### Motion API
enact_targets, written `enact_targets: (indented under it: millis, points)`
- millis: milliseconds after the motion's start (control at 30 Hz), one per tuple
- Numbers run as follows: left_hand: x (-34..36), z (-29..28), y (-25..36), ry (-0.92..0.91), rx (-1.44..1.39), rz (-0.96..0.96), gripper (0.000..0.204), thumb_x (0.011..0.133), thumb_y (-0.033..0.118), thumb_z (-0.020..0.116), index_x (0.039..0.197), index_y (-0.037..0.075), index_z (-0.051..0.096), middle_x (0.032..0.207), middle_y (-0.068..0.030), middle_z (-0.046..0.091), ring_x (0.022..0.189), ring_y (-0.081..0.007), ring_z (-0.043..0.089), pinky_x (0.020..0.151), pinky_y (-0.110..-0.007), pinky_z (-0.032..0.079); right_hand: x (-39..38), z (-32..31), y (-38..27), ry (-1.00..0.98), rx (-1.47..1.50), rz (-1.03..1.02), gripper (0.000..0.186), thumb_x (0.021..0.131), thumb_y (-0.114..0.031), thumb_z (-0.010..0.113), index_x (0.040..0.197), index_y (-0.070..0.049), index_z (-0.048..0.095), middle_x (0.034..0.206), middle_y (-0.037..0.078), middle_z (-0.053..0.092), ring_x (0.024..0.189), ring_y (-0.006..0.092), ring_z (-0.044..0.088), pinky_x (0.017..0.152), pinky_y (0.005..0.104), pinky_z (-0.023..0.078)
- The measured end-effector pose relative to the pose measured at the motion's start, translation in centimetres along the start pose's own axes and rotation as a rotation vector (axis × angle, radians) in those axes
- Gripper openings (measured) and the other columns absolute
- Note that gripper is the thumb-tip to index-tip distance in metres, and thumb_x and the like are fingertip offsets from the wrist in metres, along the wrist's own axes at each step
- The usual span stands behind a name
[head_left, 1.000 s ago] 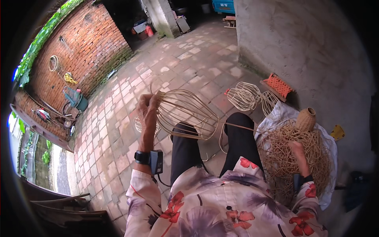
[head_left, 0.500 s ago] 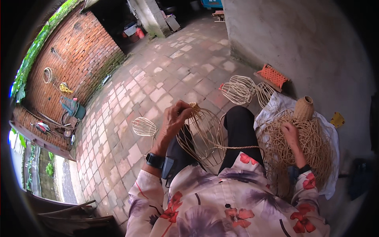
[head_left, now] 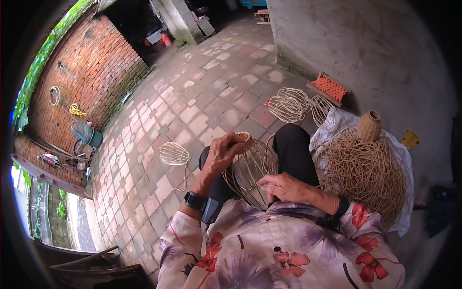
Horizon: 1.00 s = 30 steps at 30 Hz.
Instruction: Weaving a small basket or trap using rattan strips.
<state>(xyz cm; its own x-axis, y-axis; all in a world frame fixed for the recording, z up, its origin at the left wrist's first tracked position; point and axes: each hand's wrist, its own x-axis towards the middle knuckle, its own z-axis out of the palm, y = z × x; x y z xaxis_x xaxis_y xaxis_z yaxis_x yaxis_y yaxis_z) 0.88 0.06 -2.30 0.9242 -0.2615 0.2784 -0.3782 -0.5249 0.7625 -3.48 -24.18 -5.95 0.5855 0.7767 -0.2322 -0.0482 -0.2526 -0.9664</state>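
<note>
My left hand (head_left: 225, 151) grips the narrow woven top (head_left: 244, 137) of an open cane frame (head_left: 248, 178) that stands upright between my knees, its thin ribs fanning down toward my lap. My right hand (head_left: 281, 188) is at the frame's lower right, index finger stretched toward the ribs, other fingers curled; what they hold is unclear. At my right, a heap of tan cane strands (head_left: 361, 178) lies on a white sack (head_left: 404, 207), with a small finished woven vessel (head_left: 368, 127) on it.
More pale open frames (head_left: 288, 103) lie ahead, another (head_left: 173, 154) left on the paved floor (head_left: 134, 183). An orange woven seat (head_left: 329, 87) leans by a concrete wall (head_left: 365, 53), near a yellow object (head_left: 409, 139). A brick wall (head_left: 91, 58), green bucket (head_left: 94, 137) and dark boards (head_left: 91, 269) are at left.
My left hand and the frame moved right and down, the frame swinging from sideways to upright between my knees. My right hand left the strand heap and came in to the frame's lower part.
</note>
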Motion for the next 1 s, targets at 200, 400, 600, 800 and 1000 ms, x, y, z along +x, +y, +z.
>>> enact_targets:
  millis: [200, 400, 600, 800, 1000]
  points:
    - [0.0, 0.8, -0.3, -0.057, -0.196, -0.092, 0.019, 0.091, 0.016, 0.061, 0.098, -0.001, 0.062, 0.086, -0.0076, 0.067, 0.078, -0.0148, 0.064, 0.071, -0.029, 0.051, -1.5, 0.8, -1.1, 0.052, -0.159, -0.306, 0.026, 0.097, -0.021, 0.053, 0.110, 0.000, 0.062, 0.080, 0.012, 0.065, 0.072, 0.0137, 0.062, 0.066, 0.0276, 0.048]
    - [0.4, 1.0, 0.2, -0.074, -0.217, -0.133, 0.021, 0.092, 0.018, 0.059, 0.102, -0.001, 0.060, 0.087, -0.0067, 0.066, 0.078, -0.0119, 0.062, 0.072, -0.027, 0.050, -1.9, 0.7, -2.0, 0.104, -0.151, -0.368, 0.024, 0.097, -0.022, 0.053, 0.106, -0.002, 0.064, 0.086, 0.016, 0.067, 0.076, 0.0209, 0.068, 0.068, 0.0319, 0.051]
    - [0.5, 1.1, 0.9, -0.084, -0.166, -0.164, 0.020, 0.087, 0.017, 0.062, 0.095, -0.001, 0.059, 0.082, -0.0068, 0.065, 0.076, -0.0133, 0.061, 0.071, -0.028, 0.049, -1.1, -0.3, -1.4, 0.201, -0.021, -0.473, 0.025, 0.098, -0.020, 0.052, 0.108, 0.000, 0.064, 0.074, 0.008, 0.066, 0.071, 0.0118, 0.064, 0.064, 0.0282, 0.050]
    - [0.5, 0.8, 0.3, -0.083, -0.146, -0.175, 0.023, 0.085, 0.020, 0.064, 0.093, -0.001, 0.059, 0.080, -0.0059, 0.064, 0.073, -0.0128, 0.059, 0.069, -0.028, 0.047, -3.4, -4.6, -1.1, -0.014, 0.173, -0.020, 0.025, 0.094, -0.019, 0.057, 0.107, 0.002, 0.065, 0.081, 0.008, 0.067, 0.066, 0.0060, 0.062, 0.061, 0.0223, 0.050]
    - [1.0, 0.3, 1.5, -0.160, -0.181, -0.172, 0.022, 0.086, 0.020, 0.063, 0.092, 0.000, 0.058, 0.081, -0.0046, 0.064, 0.076, -0.0121, 0.059, 0.069, -0.027, 0.048, 0.0, -3.6, -0.2, 0.063, 0.223, -0.058, 0.038, 0.092, -0.022, 0.062, 0.117, 0.006, 0.058, 0.084, 0.007, 0.067, 0.067, 0.0074, 0.061, 0.060, 0.0214, 0.050]
